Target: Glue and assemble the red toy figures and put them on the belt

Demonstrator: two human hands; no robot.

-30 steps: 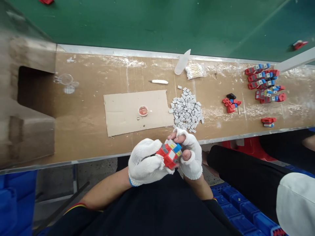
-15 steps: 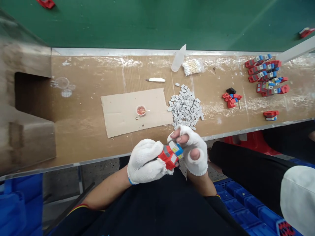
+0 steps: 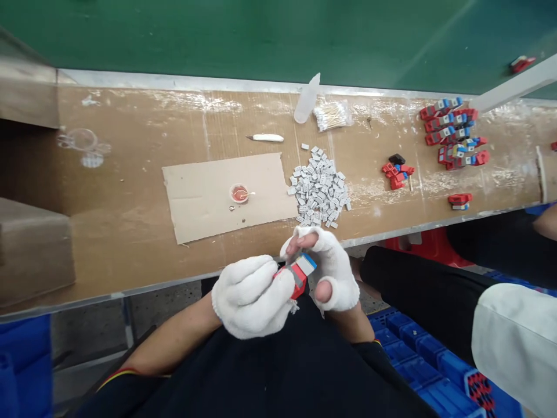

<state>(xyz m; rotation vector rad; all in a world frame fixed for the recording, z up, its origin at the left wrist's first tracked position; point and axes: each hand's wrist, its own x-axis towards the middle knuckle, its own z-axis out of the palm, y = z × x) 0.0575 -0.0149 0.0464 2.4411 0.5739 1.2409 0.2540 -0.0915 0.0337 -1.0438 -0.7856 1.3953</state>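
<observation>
In a white glove, my left hand (image 3: 255, 296) is wrapped round a red toy vehicle (image 3: 300, 276) with a grey, white and blue end pointing up and right. My right hand (image 3: 333, 270), in a white glove with bare fingertips, curves around the toy's blue end, thumb and fingers apart. Just above the hands lies a pile of small grey pieces (image 3: 321, 188). Left of the pile, a small cup of reddish liquid (image 3: 239, 193) with a thin stick in it stands on a cardboard sheet (image 3: 200, 200).
A white-handled knife (image 3: 266, 137), a translucent bottle (image 3: 307, 100) and a bag of cotton swabs (image 3: 332, 115) lie toward the back. Red and blue toys (image 3: 450, 133) are grouped at right. Cardboard boxes (image 3: 35, 249) stand at left; another person's legs are at lower right.
My left hand has rolled over the toy, hiding more of its red body and turning its face. The view has shifted, so the table's things appear further left.
</observation>
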